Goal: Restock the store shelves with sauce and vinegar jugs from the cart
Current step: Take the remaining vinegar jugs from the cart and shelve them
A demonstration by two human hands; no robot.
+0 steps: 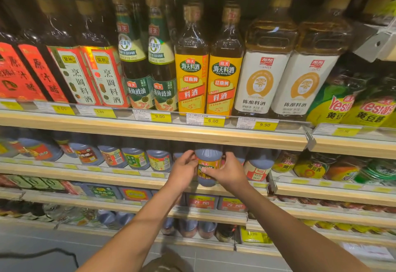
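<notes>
A dark jug (207, 156) with a yellow and red label is at the front edge of the second shelf (120, 180), in a gap between other jugs. My left hand (183, 170) grips its left side and my right hand (228, 171) grips its right side across the label. The jug's bottom overhangs the shelf edge slightly. Its top is hidden under the shelf above. The cart is out of view.
Dark jugs (158, 160) stand to the left and a red-labelled jug (257, 166) to the right of the held one. Tall bottles (191, 68) fill the top shelf (150, 130). Lower shelves (192, 214) hold more jugs. Grey floor (42, 248) lies below.
</notes>
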